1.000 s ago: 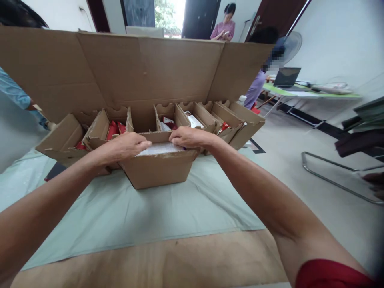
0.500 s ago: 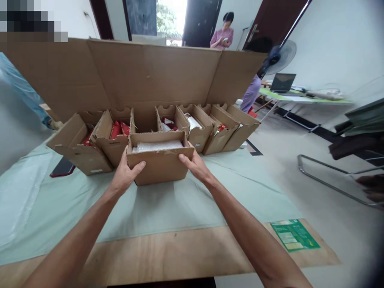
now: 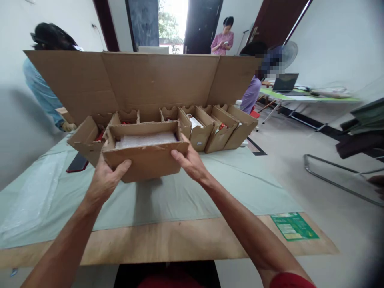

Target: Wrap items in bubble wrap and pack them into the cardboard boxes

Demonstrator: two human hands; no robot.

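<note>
Between my two hands is an open-topped cardboard box, raised a little off the cloth and casting a shadow on it. My left hand grips its left end, thumb on the front face. My right hand grips the right end, thumb also on the front. Inside the box lies a bubble-wrapped item; what the wrap covers I cannot make out. Behind it stands a row of similar cardboard bins, among them a left bin with red packets and a right bin with something white.
A tall cardboard panel rises behind the bins. A dark phone and bubble wrap lie on the green cloth at left. A green sheet is at the table's right corner. People are beyond the panel.
Both hands have brought the cardboard box closer to me and slightly left, lifting it clear of the cloth. My view has shifted a little, and a person at left shows more.
</note>
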